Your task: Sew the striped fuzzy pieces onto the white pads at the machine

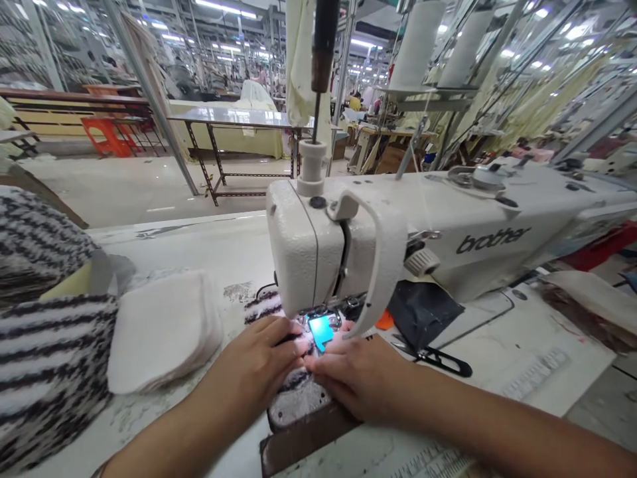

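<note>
Head view: our left grip (253, 358) and right grip (355, 382) lie open and flat on the striped fabric (297, 398), which sits under the sewing machine (383, 245) on the bench (478, 338) and looks soft, light and limp, so is best held flat on both sides.

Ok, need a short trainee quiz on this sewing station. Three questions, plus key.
1. True or false: the left hand and right hand both rest on the striped fabric beneath the head of the sewing machine.
2. Which brand name is printed on the machine's arm? A) Juki B) Brother C) Singer
3. What colour is the stack of rounded fabric pieces left of the hands?

Key: 1 true; 2 B; 3 off-white.
</note>
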The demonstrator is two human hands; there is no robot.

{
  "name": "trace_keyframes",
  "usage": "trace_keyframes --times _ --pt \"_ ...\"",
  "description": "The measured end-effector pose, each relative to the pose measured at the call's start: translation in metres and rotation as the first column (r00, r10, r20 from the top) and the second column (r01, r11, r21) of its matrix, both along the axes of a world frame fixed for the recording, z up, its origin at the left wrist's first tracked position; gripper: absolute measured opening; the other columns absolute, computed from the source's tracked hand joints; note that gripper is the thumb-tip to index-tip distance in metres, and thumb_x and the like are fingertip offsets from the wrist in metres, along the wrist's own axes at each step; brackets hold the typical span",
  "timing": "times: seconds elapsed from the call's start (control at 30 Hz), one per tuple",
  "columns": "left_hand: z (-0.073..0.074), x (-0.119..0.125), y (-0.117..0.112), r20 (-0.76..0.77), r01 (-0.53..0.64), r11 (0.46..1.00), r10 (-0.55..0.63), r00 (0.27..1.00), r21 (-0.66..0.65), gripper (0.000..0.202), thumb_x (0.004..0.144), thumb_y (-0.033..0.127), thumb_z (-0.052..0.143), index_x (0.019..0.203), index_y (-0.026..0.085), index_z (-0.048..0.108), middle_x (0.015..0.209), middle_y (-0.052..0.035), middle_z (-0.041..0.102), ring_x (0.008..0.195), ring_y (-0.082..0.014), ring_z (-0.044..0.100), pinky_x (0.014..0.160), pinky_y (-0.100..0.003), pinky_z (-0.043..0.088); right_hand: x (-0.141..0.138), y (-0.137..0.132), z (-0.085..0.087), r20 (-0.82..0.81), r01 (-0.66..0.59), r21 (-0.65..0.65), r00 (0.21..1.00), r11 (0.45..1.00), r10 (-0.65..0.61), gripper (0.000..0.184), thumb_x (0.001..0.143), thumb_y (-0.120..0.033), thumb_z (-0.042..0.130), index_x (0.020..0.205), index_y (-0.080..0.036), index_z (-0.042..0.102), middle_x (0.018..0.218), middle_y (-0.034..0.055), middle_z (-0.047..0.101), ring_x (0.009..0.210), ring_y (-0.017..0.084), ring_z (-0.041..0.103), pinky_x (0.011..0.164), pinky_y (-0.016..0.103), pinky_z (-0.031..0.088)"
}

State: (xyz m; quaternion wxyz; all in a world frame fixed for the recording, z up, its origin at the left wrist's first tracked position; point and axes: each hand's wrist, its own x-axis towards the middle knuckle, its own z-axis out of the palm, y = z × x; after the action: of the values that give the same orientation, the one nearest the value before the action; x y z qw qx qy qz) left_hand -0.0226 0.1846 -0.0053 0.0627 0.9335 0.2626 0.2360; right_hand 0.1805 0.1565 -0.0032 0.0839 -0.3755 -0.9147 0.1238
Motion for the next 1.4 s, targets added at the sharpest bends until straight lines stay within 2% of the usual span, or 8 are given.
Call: trace_keyframes --times 0.23,0.4,0.57,0.7,0.87,1.13,1.3,1.4 --pt "0.005 -0.003 -0.001 0.114 0.025 1.000 -0.023 0.993 -0.010 0.017 0.090 0.019 0.047 0.089 0.017 0.064 0.086 -0.0031 0.065 0.080 -0.0142 0.058 0.073 -0.025 0.051 0.001 -0.003 -0.011 -0.085 -0.043 0.159 0.995 0.986 0.057 0.018 0.088 -0.022 0.044 0.097 -0.020 0.060 0.068 0.0000 0.062 0.059 0.014 0.050 0.076 0.032 0.032" --pt "0.001 -0.002 0.005 -0.014 0.121 0.993 -0.120 0.993 0.012 0.022 0.092 0.023 0.043 0.089 0.020 0.065 0.094 -0.0036 0.066 0.086 -0.0159 0.056 0.077 -0.030 0.049 -0.001 -0.005 -0.016 -0.068 -0.057 0.218 0.995 0.974 0.074 0.014 0.084 -0.019 0.045 0.086 -0.017 0.059 0.071 0.0016 0.063 0.062 0.016 0.052 0.067 0.030 0.031" --pt "-0.001 -0.001 0.006 -0.034 0.107 0.994 -0.107 0.994 -0.015 0.021 0.091 0.022 0.044 0.084 0.021 0.063 0.093 -0.0023 0.065 0.081 -0.0170 0.054 0.072 -0.030 0.045 -0.002 -0.004 -0.014 -0.028 -0.028 0.187 0.999 0.982 0.034 0.013 0.085 -0.020 0.046 0.085 -0.019 0.059 0.069 0.0002 0.062 0.060 0.016 0.051 0.075 0.035 0.031" --pt "-0.005 0.000 0.004 0.036 0.059 0.998 -0.059 0.998 -0.003 0.019 0.089 0.019 0.045 0.085 0.022 0.063 0.089 -0.0016 0.064 0.079 -0.0166 0.053 0.070 -0.029 0.043 -0.002 -0.004 -0.013 -0.030 0.004 0.129 1.000 0.992 0.000 0.011 0.084 -0.018 0.048 0.083 -0.019 0.059 0.068 -0.0005 0.062 0.063 0.016 0.053 0.073 0.032 0.031" --pt "-0.011 0.001 0.003 0.042 -0.036 0.999 0.036 0.998 -0.004 0.017 0.088 0.020 0.047 0.084 0.023 0.063 0.092 -0.0015 0.065 0.082 -0.0185 0.054 0.072 -0.033 0.042 -0.002 -0.001 -0.012 -0.031 0.047 0.171 0.999 0.984 -0.042 0.011 0.081 -0.018 0.051 0.088 -0.020 0.060 0.068 -0.0007 0.061 0.059 0.015 0.052 0.065 0.030 0.029" --pt "-0.014 0.009 -0.002 0.014 -0.215 0.975 0.214 0.977 0.061 0.019 0.085 0.015 0.046 0.082 0.019 0.064 0.088 -0.0053 0.066 0.080 -0.0236 0.056 0.070 -0.039 0.044 0.003 0.000 -0.019 -0.165 0.060 0.394 0.986 0.917 0.006 0.021 0.084 -0.021 0.046 0.100 -0.018 0.061 0.065 0.0011 0.061 0.060 0.017 0.052 0.067 0.033 0.033" --pt "0.005 0.002 0.012 -0.103 -0.070 0.995 0.063 0.993 -0.066 0.020 0.086 0.020 0.048 0.074 0.020 0.064 0.078 -0.0023 0.064 0.072 -0.0176 0.056 0.063 -0.029 0.042 0.005 -0.003 -0.020 -0.228 0.028 0.384 0.972 0.923 0.065 0.021 0.089 -0.020 0.041 0.096 -0.018 0.061 0.065 0.0004 0.061 0.056 0.015 0.052 0.070 0.033 0.036" --pt "0.008 -0.003 0.018 -0.106 0.009 0.999 -0.013 0.994 -0.036 0.023 0.088 0.024 0.045 0.075 0.020 0.064 0.081 -0.0020 0.064 0.077 -0.0174 0.055 0.067 -0.029 0.041 0.005 -0.004 -0.021 -0.220 0.032 0.379 0.974 0.925 0.056 0.021 0.088 -0.020 0.041 0.096 -0.018 0.060 0.065 0.0003 0.062 0.057 0.016 0.053 0.073 0.034 0.036"
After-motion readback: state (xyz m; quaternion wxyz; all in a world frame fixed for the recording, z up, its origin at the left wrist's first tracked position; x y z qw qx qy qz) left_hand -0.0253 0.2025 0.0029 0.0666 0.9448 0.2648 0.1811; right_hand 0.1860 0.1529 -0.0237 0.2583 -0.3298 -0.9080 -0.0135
